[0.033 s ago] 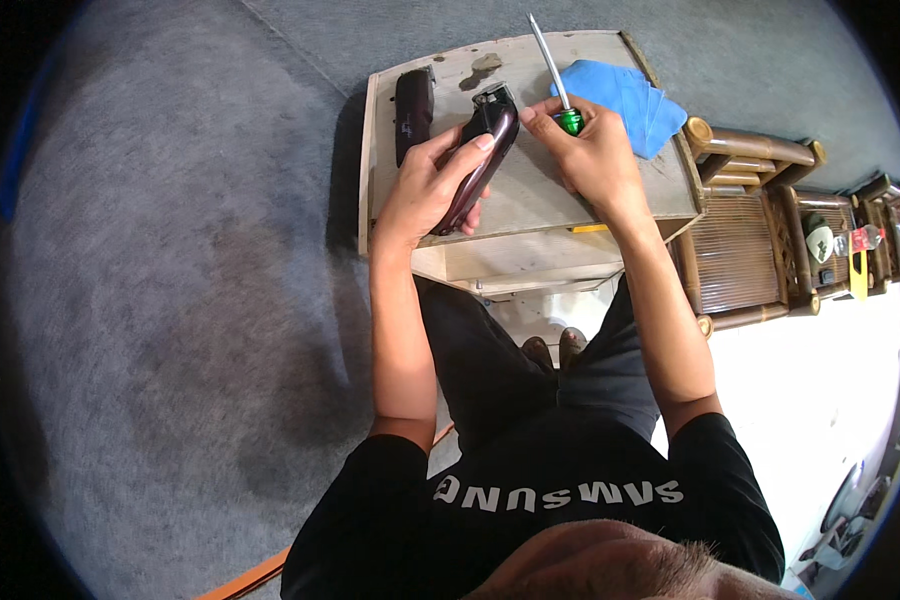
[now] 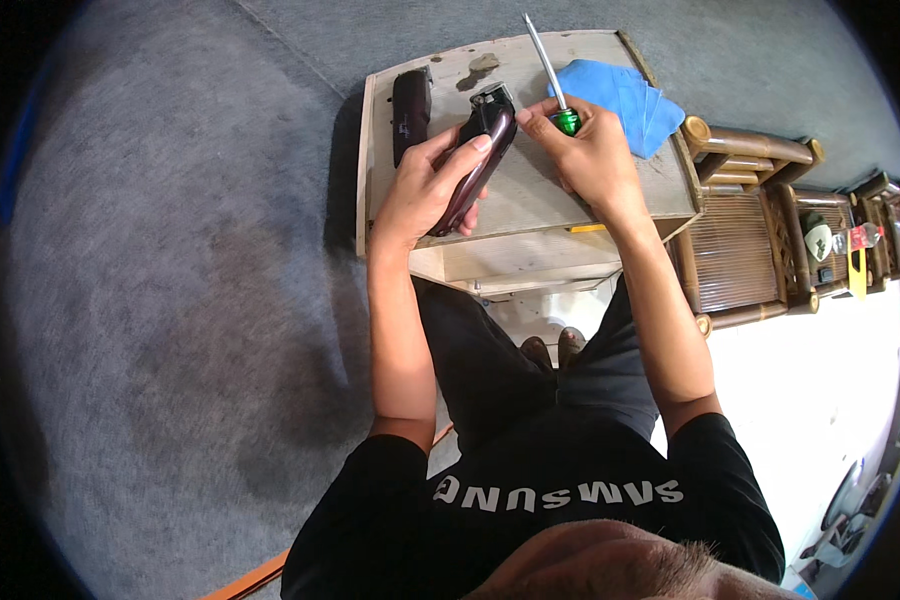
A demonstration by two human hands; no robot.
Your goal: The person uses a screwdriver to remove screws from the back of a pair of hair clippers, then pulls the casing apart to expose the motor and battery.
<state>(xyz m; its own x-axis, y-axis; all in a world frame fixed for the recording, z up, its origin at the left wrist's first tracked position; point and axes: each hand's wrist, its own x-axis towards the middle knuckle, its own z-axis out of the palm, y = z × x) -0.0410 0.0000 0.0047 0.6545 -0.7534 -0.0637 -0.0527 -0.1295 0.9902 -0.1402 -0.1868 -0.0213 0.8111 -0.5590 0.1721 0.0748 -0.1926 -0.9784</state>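
My left hand (image 2: 425, 190) is wrapped round a dark maroon hair clipper (image 2: 477, 165), its metal blade end tilted up and away from me. In my right hand (image 2: 595, 155) is a screwdriver (image 2: 567, 121) with a green handle, its long metal shaft pointing up and away. The right thumb and forefinger meet close beside the clipper's head; whether something small is between them I cannot make out. A second dark hair clipper (image 2: 411, 112) lies on the wooden cabinet top (image 2: 540, 205), left of the one I hold.
A folded blue cloth (image 2: 615, 95) lies at the cabinet's far right. Below the top is an open compartment (image 2: 530, 255) facing me. Bamboo chairs (image 2: 738, 250) stand to the right, with a bottle (image 2: 858, 238) and other small items on one. Grey wall-like surface (image 2: 170, 250) spreads at left.
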